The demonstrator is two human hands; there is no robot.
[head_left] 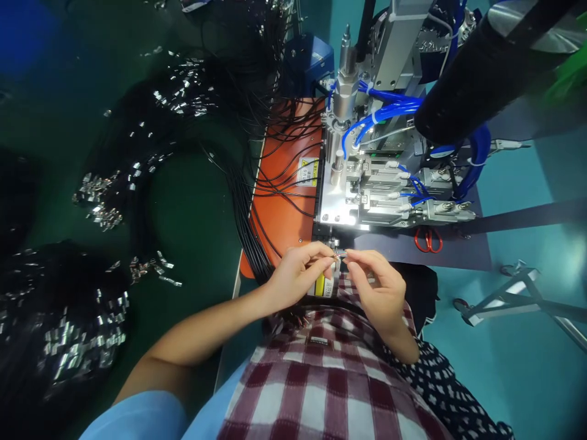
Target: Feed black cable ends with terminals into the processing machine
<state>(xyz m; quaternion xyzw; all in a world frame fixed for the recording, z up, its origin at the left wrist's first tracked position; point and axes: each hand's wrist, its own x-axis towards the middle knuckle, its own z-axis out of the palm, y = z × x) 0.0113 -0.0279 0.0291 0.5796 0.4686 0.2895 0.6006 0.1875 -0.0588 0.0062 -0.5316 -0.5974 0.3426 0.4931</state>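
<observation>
One broad, dark green surface point(192, 208) is stretching across the left side, while a smooth teal floor point(495, 366) is showing along the right. Several heaps of black cables point(247, 226) are lying on the green, curving in thick, rounded bundles, their flat silver ends glinting (those at lower left are blurring). Ahead, a machine point(342, 201) of bright, squared metal parts is standing, with glossy blue tubes point(389, 110) looping over it. A maroon-and-white checked apron point(312, 391) is covering the person's front. Left of the machine, thin cables are crossing a flat orange panel point(288, 208). The left hand point(298, 275) and right hand point(378, 284) are meeting just below the machine, thumbs and forefingers narrowing. Red-handled scissors point(426, 247) are lying beyond the right hand. Between the fingertips, both hands are pinching a slim silver piece point(340, 254), its details too small to tell.
</observation>
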